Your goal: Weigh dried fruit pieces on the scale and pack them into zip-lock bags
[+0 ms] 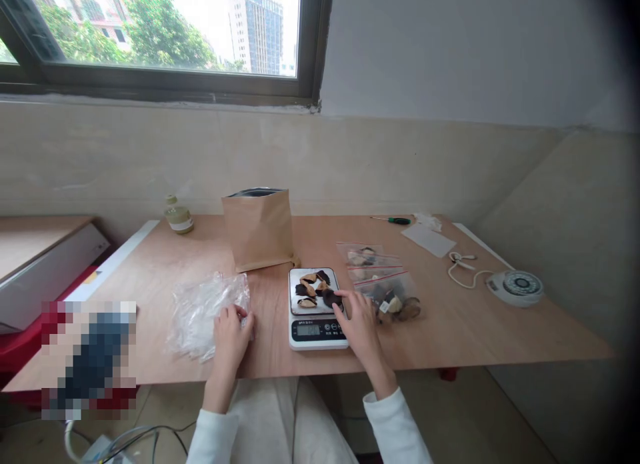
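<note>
A white digital kitchen scale (319,344) stands near the table's front edge, its display lit but too blurred to read. Several curled, dried pieces (307,289), dark on one side and tan on the other, lie on its metal plate. At the plate's right side, my right hand (357,321) has thumb and forefinger closed about a dark, roundish dried piece (330,297). My left hand (231,334) rests at the right edge of a heap of clear plastic bags (200,314), fingers curled on the film. What lies under that palm is hidden.
Behind the scale stands an open brown kraft pouch (259,231). Zip bags (383,274) holding similar pieces lie to the right. Farther out are a screwdriver (399,221), a white sheet (427,239), a small round fan (517,287) with cable, and a glass bottle (179,217).
</note>
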Action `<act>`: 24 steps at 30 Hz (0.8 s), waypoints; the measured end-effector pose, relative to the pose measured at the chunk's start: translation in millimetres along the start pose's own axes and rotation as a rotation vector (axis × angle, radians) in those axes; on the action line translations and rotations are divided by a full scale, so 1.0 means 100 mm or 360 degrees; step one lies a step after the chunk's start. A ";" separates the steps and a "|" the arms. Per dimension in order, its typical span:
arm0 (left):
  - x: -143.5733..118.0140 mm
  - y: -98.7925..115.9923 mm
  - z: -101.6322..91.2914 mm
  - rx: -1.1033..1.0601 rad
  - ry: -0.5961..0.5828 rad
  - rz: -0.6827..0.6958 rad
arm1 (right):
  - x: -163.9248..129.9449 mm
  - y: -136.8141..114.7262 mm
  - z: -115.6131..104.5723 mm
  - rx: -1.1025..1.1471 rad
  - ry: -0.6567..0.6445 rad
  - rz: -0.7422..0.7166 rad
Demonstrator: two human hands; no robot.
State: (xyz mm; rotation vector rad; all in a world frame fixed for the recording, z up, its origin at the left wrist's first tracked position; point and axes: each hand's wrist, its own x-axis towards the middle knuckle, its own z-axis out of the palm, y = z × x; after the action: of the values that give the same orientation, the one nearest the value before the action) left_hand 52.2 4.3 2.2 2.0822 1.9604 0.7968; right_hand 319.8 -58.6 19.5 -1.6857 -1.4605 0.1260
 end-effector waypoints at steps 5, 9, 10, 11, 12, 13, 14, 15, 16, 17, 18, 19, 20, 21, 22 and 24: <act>0.04 -0.03 0.01 0.0039 -0.0035 -0.0034 | 0.07 0.03 -0.01 0.0175 -0.0007 0.0140; 0.03 -0.04 0.02 0.0034 -0.0046 -0.0062 | 0.05 0.05 -0.05 0.0518 -0.0044 0.0298; 0.02 -0.05 0.03 0.0025 -0.0053 -0.0059 | 0.03 0.06 -0.07 0.0610 -0.0049 0.0317; 0.02 -0.05 0.03 0.0018 -0.0056 -0.0058 | 0.02 0.07 -0.08 0.0686 -0.0058 0.0329; 0.02 -0.06 0.04 0.0016 -0.0055 -0.0059 | 0.00 0.08 -0.08 0.0739 -0.0075 0.0339; 0.02 -0.06 0.04 0.0021 -0.0051 -0.0062 | -0.01 0.09 -0.08 0.0768 -0.0101 0.0348; 0.01 -0.06 0.05 0.0030 -0.0047 -0.0067 | -0.01 0.10 -0.07 0.0775 -0.0141 0.0358; 0.01 -0.06 0.05 0.0037 -0.0044 -0.0077 | -0.01 0.11 -0.06 0.0762 -0.0185 0.0368; 0.01 -0.07 0.06 0.0039 -0.0043 -0.0090 | 0.00 0.11 -0.05 0.0724 -0.0218 0.0375; 0.01 -0.07 0.06 0.0036 -0.0042 -0.0102 | 0.01 0.11 -0.04 0.0659 -0.0230 0.0372; 0.01 -0.07 0.06 0.0027 -0.0043 -0.0107 | 0.03 0.09 -0.02 0.0565 -0.0212 0.0348; 0.01 -0.07 0.06 0.0016 -0.0043 -0.0111 | 0.05 0.07 -0.02 0.0450 -0.0162 0.0302; 0.01 -0.07 0.06 0.0005 -0.0044 -0.0111 | 0.06 0.04 -0.02 0.0331 -0.0095 0.0238; 0.01 -0.07 0.06 -0.0004 -0.0045 -0.0106 | 0.06 0.01 -0.02 0.0228 -0.0019 0.0168; 0.02 -0.08 0.06 -0.0012 -0.0046 -0.0097 | 0.06 -0.04 -0.03 0.0160 0.0047 0.0100; 0.03 -0.08 0.06 -0.0031 -0.0044 -0.0094 | 0.00 -0.13 -0.06 0.0152 0.0134 0.0001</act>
State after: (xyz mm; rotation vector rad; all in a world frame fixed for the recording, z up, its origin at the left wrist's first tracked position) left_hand 48.3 9.9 -6.2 2.0037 1.9818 0.7680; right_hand 313.7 -62.3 31.6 -1.5956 -1.3702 0.1216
